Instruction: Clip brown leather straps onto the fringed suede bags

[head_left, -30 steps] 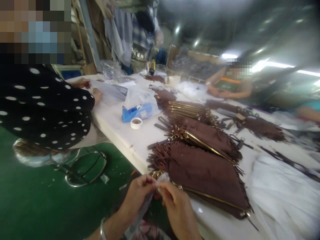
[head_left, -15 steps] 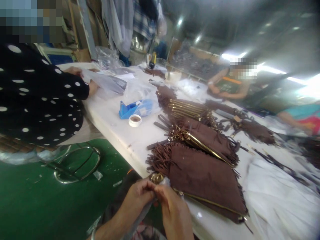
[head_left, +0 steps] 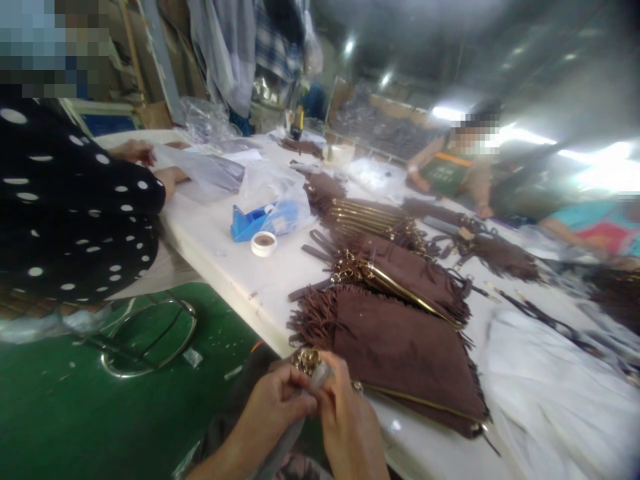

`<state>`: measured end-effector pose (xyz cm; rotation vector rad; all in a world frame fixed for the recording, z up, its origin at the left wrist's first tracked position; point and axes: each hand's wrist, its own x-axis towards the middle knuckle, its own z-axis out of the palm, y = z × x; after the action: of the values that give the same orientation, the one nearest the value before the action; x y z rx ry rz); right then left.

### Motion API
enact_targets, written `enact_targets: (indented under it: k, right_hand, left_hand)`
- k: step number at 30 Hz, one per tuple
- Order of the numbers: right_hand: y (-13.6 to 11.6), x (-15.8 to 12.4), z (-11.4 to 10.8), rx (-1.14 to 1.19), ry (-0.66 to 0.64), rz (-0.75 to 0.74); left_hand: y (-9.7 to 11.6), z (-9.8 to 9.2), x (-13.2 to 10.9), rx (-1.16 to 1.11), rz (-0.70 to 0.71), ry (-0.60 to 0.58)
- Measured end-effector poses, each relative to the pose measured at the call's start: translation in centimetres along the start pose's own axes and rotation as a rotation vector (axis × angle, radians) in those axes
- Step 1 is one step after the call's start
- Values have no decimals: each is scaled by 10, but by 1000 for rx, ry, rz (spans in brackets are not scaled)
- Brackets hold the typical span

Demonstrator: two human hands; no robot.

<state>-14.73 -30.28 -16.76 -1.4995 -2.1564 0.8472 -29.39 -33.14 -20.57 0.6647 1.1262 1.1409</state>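
My left hand (head_left: 273, 408) and my right hand (head_left: 346, 421) meet at the near edge of the white table (head_left: 235, 267). Both pinch a thin clear plastic wrap (head_left: 315, 380) around the gold chain (head_left: 306, 360) of the nearest brown fringed suede bag (head_left: 400, 347). The plastic trails down between my wrists. That bag lies flat on the table just beyond my fingers, its gold zipper edge running to the right.
More brown fringed bags (head_left: 400, 270) lie stacked behind it. A blue tape dispenser (head_left: 250, 223) and a tape roll (head_left: 263, 243) sit mid-table. White cloth (head_left: 550, 387) lies at right. A person in a dotted black top (head_left: 75, 213) works at left; others sit across.
My hands have stayed pinched together on the plastic wrap, closing it further over the chain. The view has drifted slightly, and the person at left has shifted a plastic bag.
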Motion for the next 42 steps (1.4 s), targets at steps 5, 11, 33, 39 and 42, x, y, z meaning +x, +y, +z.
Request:
enact_targets:
  k: [5, 11, 33, 39, 42]
  right_hand:
    - [3, -5, 4, 215, 13, 59]
    - [9, -13, 12, 488, 60, 64]
    - [20, -5, 7, 10, -5, -179]
    - [23, -8, 16, -14, 55, -227]
    - [25, -9, 17, -92, 110, -285]
  left_hand:
    - [4, 5, 0, 7, 40, 57]
    - [4, 6, -1, -132, -132, 26]
    - [18, 3, -5, 476, 159, 89]
    - [13, 9, -13, 529, 200, 252]
    - [8, 10, -10, 500, 126, 265]
